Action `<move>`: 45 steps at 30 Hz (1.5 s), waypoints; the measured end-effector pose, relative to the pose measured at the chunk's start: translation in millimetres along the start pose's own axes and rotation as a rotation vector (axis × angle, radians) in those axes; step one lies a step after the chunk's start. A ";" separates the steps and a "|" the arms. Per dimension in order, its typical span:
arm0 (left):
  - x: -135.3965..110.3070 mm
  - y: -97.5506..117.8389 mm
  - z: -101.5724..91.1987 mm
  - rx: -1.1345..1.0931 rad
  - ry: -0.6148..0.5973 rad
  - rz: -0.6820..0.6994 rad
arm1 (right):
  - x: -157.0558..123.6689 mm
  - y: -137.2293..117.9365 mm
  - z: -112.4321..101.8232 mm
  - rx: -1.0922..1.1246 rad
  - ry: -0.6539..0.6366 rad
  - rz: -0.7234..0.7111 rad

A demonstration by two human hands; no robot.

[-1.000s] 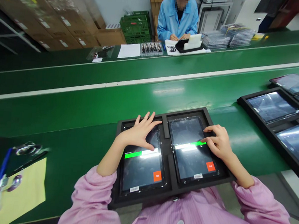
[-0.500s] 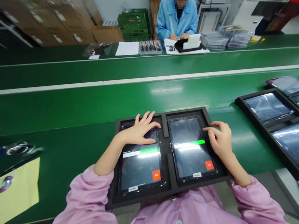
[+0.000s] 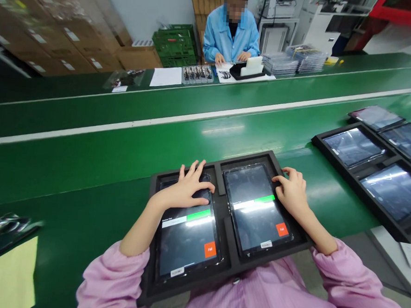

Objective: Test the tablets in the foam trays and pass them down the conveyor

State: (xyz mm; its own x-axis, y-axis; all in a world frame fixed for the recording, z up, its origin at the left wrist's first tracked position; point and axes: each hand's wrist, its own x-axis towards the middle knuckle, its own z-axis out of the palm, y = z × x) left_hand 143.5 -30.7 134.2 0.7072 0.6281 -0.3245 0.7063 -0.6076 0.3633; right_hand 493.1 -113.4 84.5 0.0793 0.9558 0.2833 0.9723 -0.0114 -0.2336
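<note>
Two tablets lie side by side in a black foam tray [image 3: 226, 220] at the bench's front edge. My left hand [image 3: 186, 187] rests across the upper part of the left tablet [image 3: 186, 243], fingers spread, hiding part of its screen. By the upper right edge of the right tablet [image 3: 257, 222] is my right hand [image 3: 292, 189], its fingers bent and the index fingertip near the tablet's side. Nothing shows in its grasp. Each lit screen has a white and green bar and a red "Fail" square.
Another black tray [image 3: 353, 174] of tablets lies to the right. A yellow sheet [image 3: 13, 277] and a dark pen [image 3: 12, 244] are at the left. Across the green bench [image 3: 122, 144], a person in blue [image 3: 232, 35] sits by stacked clear trays [image 3: 305, 58].
The camera view has shifted, so the scene sits a little further left and lower. Both hands keep nearly the same places over the tablets; the right fingers are slightly more curled.
</note>
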 end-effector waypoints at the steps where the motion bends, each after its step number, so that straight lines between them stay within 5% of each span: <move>1: 1.0 1.2 0.2 -0.001 0.003 -0.013 | 0.1 0.7 0.8 0.013 0.000 -0.013; 9: 1.7 0.5 3.5 -0.009 0.094 -0.048 | 0.1 6.8 9.6 0.079 -0.004 -0.007; 30: 3.8 3.5 2.5 -0.023 0.080 -0.075 | 3.2 18.2 18.4 0.219 -0.041 -0.025; 45: 7.9 -2.0 4.0 0.103 0.241 -0.092 | 2.9 15.7 15.8 0.179 -0.063 -0.044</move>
State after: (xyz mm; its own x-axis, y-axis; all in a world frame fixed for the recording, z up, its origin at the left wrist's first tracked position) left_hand 147.8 -26.4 127.5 0.6209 0.7730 -0.1304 0.7754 -0.5811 0.2469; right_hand 505.2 -106.2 66.9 0.0181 0.9708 0.2392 0.9196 0.0777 -0.3852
